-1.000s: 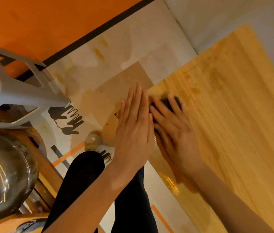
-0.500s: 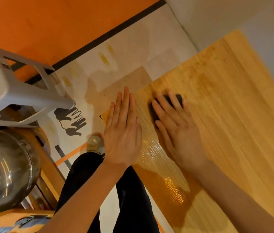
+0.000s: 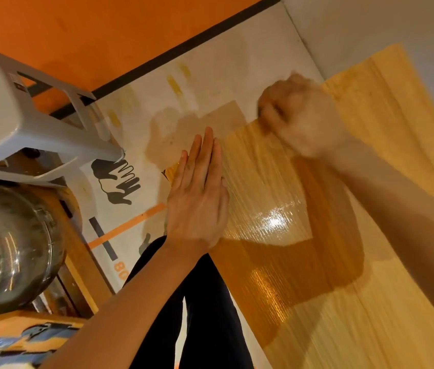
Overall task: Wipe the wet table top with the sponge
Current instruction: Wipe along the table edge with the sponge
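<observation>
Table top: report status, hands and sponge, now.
Left hand flat, fingers straight, at table top edge. Right hand curled, blurred; sponge barely visible in it. Wet sheen remains mid-table. Nothing blocking.

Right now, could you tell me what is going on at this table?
A person is wiping a wet wooden table top. The right hand, blurred, is bunched at the far edge, apparently gripping the dark sponge, which barely shows. The left hand lies flat along the near edge. Water glistens between them.
</observation>
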`<state>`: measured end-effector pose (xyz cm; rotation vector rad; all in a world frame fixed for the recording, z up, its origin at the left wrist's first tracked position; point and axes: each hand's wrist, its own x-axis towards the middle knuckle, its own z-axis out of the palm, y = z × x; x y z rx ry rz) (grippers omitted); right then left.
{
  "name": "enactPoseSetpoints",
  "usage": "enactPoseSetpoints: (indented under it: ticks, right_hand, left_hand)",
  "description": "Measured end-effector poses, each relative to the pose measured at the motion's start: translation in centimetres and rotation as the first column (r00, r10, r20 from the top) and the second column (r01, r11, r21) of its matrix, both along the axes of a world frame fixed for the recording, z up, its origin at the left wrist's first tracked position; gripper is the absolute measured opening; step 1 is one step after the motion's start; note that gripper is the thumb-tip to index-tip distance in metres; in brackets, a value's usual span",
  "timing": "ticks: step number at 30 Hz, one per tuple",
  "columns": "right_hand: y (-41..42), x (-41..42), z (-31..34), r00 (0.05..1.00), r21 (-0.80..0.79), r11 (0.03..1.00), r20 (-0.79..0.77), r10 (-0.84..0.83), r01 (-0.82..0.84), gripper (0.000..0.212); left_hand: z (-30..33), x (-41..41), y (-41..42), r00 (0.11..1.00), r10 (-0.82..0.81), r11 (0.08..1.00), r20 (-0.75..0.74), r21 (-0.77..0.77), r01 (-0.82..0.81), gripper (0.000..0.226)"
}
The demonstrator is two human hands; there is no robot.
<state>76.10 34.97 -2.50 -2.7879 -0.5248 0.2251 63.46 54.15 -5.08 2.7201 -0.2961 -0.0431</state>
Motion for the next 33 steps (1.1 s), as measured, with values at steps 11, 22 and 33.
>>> enactPoseSetpoints:
  ticks: [11, 22, 33]
  right_hand:
    - [5.0, -2.4, -0.5, 0.997, 0.077, 0.995, 0.046, 0.057, -0.06, 0.04]
    - [-1.0, -11.4, 0.4, 0.976, 0.15, 0.966, 0.018, -0.218, 0.213, 0.045]
    - [-0.7, -3.8, -0.7, 0.975, 0.103, 0.972, 0.041, -0.218, 0.213, 0.047]
  left_hand:
    - [0.2, 0.1, -0.1, 1.0, -0.007, 1.0, 0.003, -0.002, 0.007, 0.057]
    - [0.8, 0.1, 0.2, 0.997, -0.014, 0.999, -0.072, -0.052, 0.01, 0.061]
    - [1.7, 3.9, -3.4, 0.99, -0.101, 0.99, -0.101, -0.105, 0.09, 0.063]
